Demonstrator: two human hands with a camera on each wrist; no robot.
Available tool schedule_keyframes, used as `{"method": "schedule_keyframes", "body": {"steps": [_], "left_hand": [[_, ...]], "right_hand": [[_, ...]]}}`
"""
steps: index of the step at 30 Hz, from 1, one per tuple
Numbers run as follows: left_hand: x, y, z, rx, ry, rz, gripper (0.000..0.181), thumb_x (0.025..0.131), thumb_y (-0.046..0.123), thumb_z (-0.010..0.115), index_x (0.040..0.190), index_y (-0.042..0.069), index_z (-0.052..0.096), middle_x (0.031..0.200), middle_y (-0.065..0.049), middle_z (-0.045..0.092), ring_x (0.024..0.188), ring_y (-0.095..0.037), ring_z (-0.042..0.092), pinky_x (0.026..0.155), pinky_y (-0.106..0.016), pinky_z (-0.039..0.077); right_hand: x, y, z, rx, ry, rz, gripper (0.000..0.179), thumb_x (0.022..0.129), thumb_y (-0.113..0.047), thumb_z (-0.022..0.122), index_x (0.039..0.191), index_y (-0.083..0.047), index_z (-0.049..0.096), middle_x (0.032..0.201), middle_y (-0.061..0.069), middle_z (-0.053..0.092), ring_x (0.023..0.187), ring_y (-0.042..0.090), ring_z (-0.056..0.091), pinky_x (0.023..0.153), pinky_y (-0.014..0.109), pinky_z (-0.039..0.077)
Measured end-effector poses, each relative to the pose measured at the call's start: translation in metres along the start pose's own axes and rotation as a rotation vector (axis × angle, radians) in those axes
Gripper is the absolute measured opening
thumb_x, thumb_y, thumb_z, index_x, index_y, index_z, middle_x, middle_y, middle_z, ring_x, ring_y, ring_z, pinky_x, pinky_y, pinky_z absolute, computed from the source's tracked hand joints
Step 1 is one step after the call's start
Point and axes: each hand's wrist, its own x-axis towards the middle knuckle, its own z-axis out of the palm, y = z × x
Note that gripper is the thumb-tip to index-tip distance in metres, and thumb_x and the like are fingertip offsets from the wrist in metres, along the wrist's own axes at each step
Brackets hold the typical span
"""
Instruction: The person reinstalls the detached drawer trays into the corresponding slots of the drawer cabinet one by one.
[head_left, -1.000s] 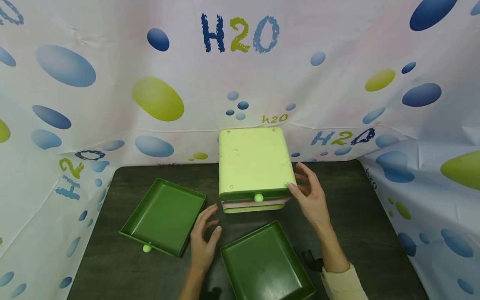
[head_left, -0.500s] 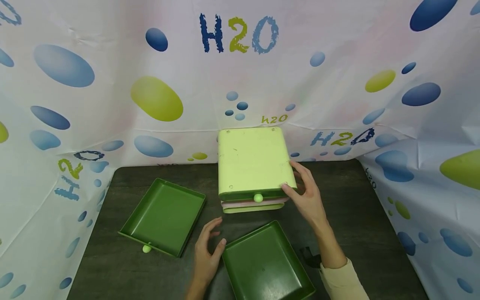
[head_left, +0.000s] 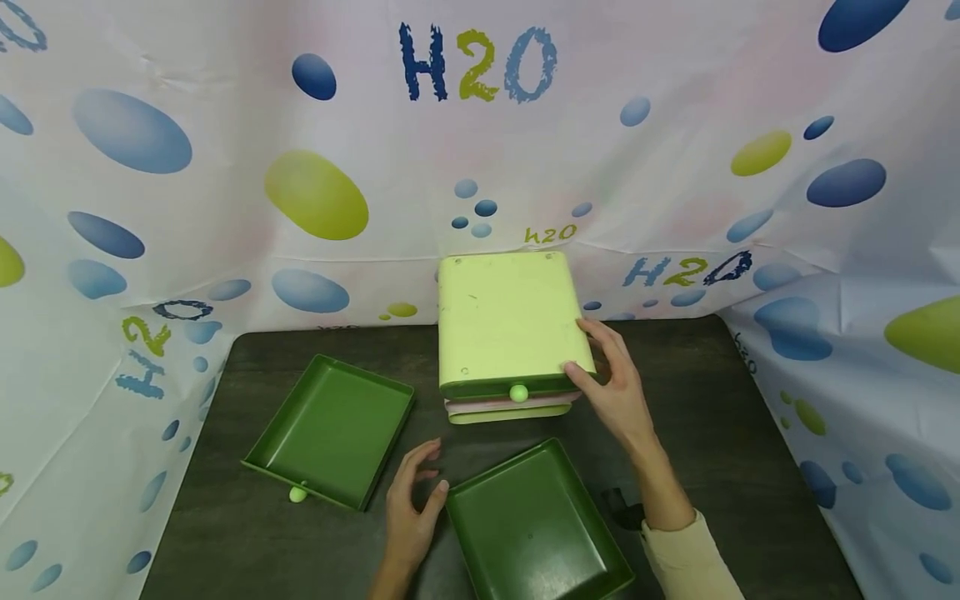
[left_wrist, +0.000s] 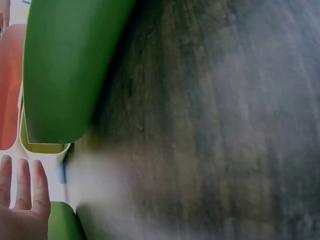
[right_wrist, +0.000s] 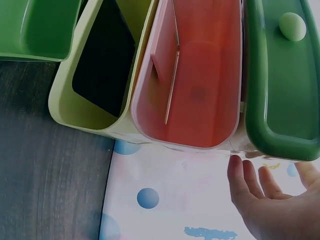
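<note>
A small light-green drawer unit (head_left: 510,321) stands at the back of the table. Its top slot holds a green drawer front (right_wrist: 295,90) with a round knob (head_left: 518,393). Below are an open pink compartment (right_wrist: 205,100) and an open yellow-green one (right_wrist: 65,100), both without drawers. My right hand (head_left: 618,387) rests at the unit's front right corner, thumb on the top and fingers along the side. My left hand (head_left: 408,517) has loosely bent fingers, its thumb tip right at the left corner of a loose green drawer (head_left: 532,533) lying in front of the unit.
Another loose green drawer (head_left: 330,433) with a light-green knob (head_left: 297,494) lies left of the unit. A printed curtain (head_left: 375,125) hangs directly behind the dark table (head_left: 727,442) and along both sides. Part of a black device (head_left: 621,508) shows beside my right wrist.
My left hand has moved down and slightly right, to the front drawer's left corner. My right hand has shifted left, its thumb now further onto the unit's top. The drawers lie as before.
</note>
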Motion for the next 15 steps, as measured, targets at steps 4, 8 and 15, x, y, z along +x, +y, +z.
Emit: {"method": "schedule_keyframes", "body": {"steps": [4,8,15], "left_hand": [[-0.005,-0.002,-0.002,0.009,0.002,0.015,0.056,0.079,-0.016,0.067,0.133,-0.006,0.056,0.129,-0.023,0.059,0.115,-0.03,0.057,0.083,-0.037,0.054],[-0.012,0.0,-0.003,0.038,-0.012,-0.01,0.053,0.081,-0.014,0.067,0.131,-0.004,0.058,0.127,-0.022,0.06,0.118,-0.024,0.057,0.082,-0.039,0.054],[-0.026,0.005,-0.001,0.072,-0.065,-0.186,0.039,0.089,-0.004,0.068,0.127,0.003,0.063,0.129,-0.018,0.06,0.121,-0.019,0.056,0.085,-0.037,0.053]], "right_hand": [[0.002,0.0,0.001,-0.004,-0.003,-0.002,0.058,0.091,0.006,0.066,0.145,0.006,0.046,0.149,0.026,0.036,0.13,0.039,0.043,0.091,0.019,0.044],[0.004,0.001,0.002,-0.003,-0.012,0.004,0.059,0.091,0.005,0.067,0.145,0.005,0.045,0.149,0.025,0.036,0.129,0.037,0.044,0.088,0.017,0.044],[0.004,0.004,0.004,0.039,-0.037,0.047,0.061,0.094,0.003,0.064,0.149,0.002,0.039,0.15,0.024,0.034,0.13,0.035,0.042,0.091,0.018,0.042]]}}
